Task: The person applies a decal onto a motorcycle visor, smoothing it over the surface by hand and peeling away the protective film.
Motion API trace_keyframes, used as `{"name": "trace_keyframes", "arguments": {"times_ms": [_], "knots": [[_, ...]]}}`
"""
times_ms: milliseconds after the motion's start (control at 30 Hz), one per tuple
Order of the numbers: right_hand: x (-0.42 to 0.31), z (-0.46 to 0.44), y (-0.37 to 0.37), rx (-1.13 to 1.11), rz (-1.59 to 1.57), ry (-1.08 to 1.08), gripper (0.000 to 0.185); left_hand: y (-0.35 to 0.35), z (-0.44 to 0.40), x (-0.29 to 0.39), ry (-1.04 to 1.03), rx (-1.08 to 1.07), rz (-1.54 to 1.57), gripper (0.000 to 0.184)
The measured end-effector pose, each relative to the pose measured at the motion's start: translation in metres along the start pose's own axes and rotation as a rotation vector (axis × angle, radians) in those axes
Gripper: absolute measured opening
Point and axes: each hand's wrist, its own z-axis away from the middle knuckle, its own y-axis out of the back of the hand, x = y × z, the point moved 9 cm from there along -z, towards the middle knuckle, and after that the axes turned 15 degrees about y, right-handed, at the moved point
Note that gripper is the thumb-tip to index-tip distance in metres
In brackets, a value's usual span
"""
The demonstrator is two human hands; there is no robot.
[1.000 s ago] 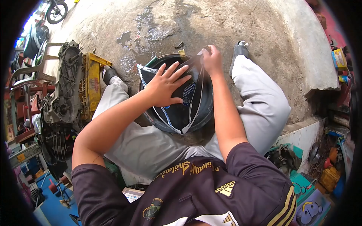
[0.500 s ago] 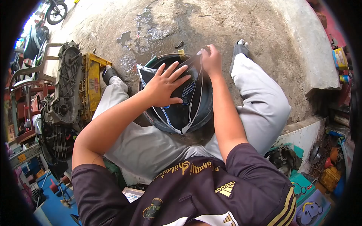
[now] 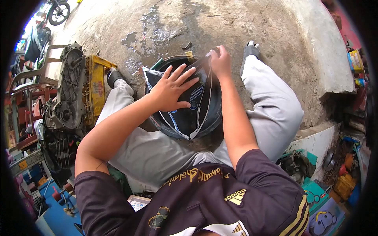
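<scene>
A black, roughly triangular panel [image 3: 195, 94] with pale edges and blue markings lies over a round black basin [image 3: 215, 122] between my legs. Across its upper left part my left hand [image 3: 173, 88] rests palm down, fingers spread, holding nothing. At the panel's upper right corner, my right hand [image 3: 221, 63] has its fingers pinched on a dark, see-through film [image 3: 203, 63] that stretches back toward the panel. Part of the panel is hidden under the left hand. Exactly where the film joins the panel I cannot tell.
A yellow crate [image 3: 95, 88] and a grey metal engine cover [image 3: 71, 86] stand to the left, by a chair [image 3: 35, 76]. Wet patches mark the concrete floor [image 3: 256, 23] ahead. Metal parts [image 3: 297, 167] and teal trays lie at lower right, below a concrete ledge [image 3: 334, 74].
Almost nothing differs. My right hand has shifted very slightly at the film's edge, while my left hand stays spread on the panel.
</scene>
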Motion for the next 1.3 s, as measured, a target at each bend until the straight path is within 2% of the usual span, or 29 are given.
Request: {"name": "trace_keyframes", "arguments": {"times_ms": [67, 167, 267, 333, 433, 567, 633, 833, 967, 1033, 1267, 1300], "knots": [[0.000, 0.000, -0.002, -0.014, -0.013, 0.008, 0.020, 0.001, -0.001, 0.000, 0.002, -0.003, 0.001, 0.098], [-0.005, -0.001, 0.000, 0.055, 0.081, 0.136, 0.020, -0.002, -0.001, -0.001, 0.012, -0.020, 0.000, 0.098], [-0.004, -0.002, 0.004, 0.125, 0.054, 0.129, 0.019, -0.001, 0.000, -0.001, 0.003, -0.002, 0.012, 0.098], [-0.004, -0.001, -0.002, -0.038, -0.030, 0.012, 0.020, 0.000, 0.000, -0.001, -0.002, 0.004, 0.008, 0.098], [-0.001, 0.000, -0.002, -0.010, -0.016, -0.005, 0.021, -0.001, 0.000, 0.000, 0.004, -0.007, 0.004, 0.098], [-0.009, 0.000, 0.005, 0.046, 0.026, -0.009, 0.022, 0.000, 0.001, 0.000, -0.006, 0.011, 0.011, 0.098], [-0.009, 0.000, 0.000, -0.031, 0.010, 0.004, 0.024, -0.001, 0.000, -0.001, 0.002, -0.001, 0.006, 0.098], [-0.008, -0.001, 0.004, 0.030, 0.000, -0.021, 0.024, 0.000, 0.000, 0.000, -0.005, 0.010, 0.001, 0.098], [-0.011, -0.001, 0.001, -0.028, 0.032, 0.019, 0.024, -0.001, -0.001, 0.000, 0.006, -0.009, -0.004, 0.098], [-0.006, -0.002, 0.005, 0.063, 0.038, 0.004, 0.025, -0.001, 0.000, 0.000, 0.001, 0.003, -0.005, 0.098], [-0.007, -0.001, -0.001, -0.040, 0.014, -0.040, 0.025, 0.000, 0.000, 0.000, 0.003, -0.006, -0.002, 0.098], [-0.006, -0.001, 0.002, 0.030, 0.006, -0.030, 0.025, 0.001, 0.000, 0.000, 0.000, 0.004, -0.002, 0.098]]}}
